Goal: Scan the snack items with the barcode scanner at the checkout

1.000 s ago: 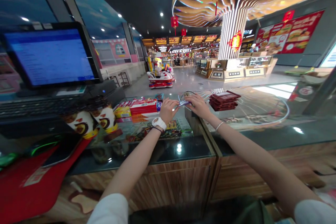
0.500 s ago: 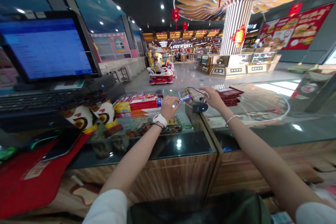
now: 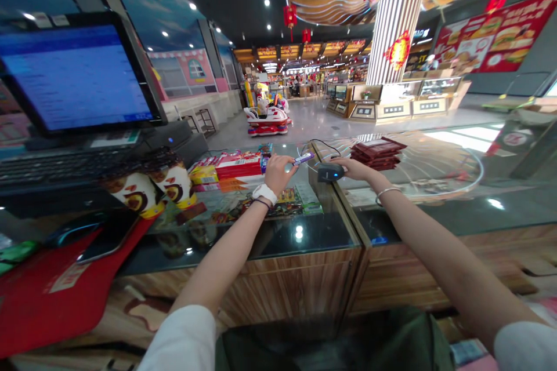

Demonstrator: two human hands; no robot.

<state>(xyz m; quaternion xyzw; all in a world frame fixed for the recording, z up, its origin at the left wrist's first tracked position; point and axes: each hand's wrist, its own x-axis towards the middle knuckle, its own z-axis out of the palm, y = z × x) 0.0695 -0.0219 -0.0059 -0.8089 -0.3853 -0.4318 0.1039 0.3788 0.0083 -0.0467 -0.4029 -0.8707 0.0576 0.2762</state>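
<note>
Between the fingertips of my left hand [image 3: 279, 174] is a thin purple packet [image 3: 303, 158], its free end pointing right. My right hand [image 3: 353, 168] touches the right end of a black scanner [image 3: 329, 172] with a small blue light, its fingers closed around that end. A cable loops behind the scanner. The packet is just above and left of the scanner, apart from it. Right behind my right hand lies a stack of dark red packets [image 3: 378, 152]. Left of my left hand are red boxes [image 3: 239, 166] and yellow boxes [image 3: 204, 175].
On the left stand a monitor [image 3: 78, 75], a keyboard [image 3: 65, 168] and two patterned cups [image 3: 172, 184]. A phone [image 3: 108, 236] lies on a red mat [image 3: 56, 295]. The glass counter [image 3: 278, 240] has a wooden front. A kiddie ride [image 3: 266, 116] stands beyond.
My right hand has lowered onto the scanner from above it. My left hand has raised the purple packet slightly, and its free end now tilts up more. The view has shifted a little.
</note>
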